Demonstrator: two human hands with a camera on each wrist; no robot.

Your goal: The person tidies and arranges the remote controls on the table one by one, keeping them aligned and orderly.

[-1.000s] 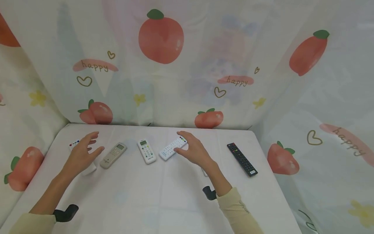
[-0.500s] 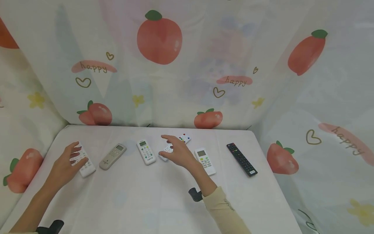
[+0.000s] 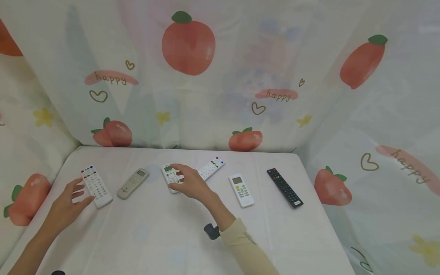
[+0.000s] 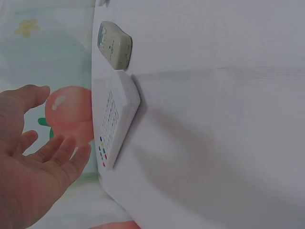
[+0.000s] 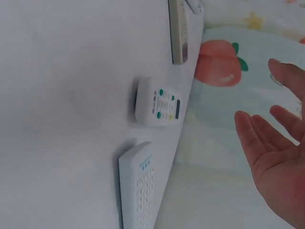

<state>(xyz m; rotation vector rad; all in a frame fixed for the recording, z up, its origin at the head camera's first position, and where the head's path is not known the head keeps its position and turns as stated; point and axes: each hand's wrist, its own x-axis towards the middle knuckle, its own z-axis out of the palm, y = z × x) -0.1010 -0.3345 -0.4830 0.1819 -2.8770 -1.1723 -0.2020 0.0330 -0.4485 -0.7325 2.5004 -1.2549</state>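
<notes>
My right hand [image 3: 187, 184] hovers over the white remote with the green screen [image 3: 170, 176], third from the left in the row on the counter [image 3: 172, 236]. From the head view my palm hides the near half of this remote, so I cannot tell there if I touch it. In the right wrist view my fingers [image 5: 267, 138] are straight and spread, apart from the remote [image 5: 159, 104], holding nothing. My left hand [image 3: 67, 204] lies just beside the long white remote with coloured buttons [image 3: 95, 186]; its fingers [image 4: 57, 152] are relaxed and apart, and one tip seems to touch the remote's edge, but I cannot tell surely. The grey remote [image 3: 132, 183] lies between the two. In the left wrist view it [image 4: 114, 45] is partly cut off.
</notes>
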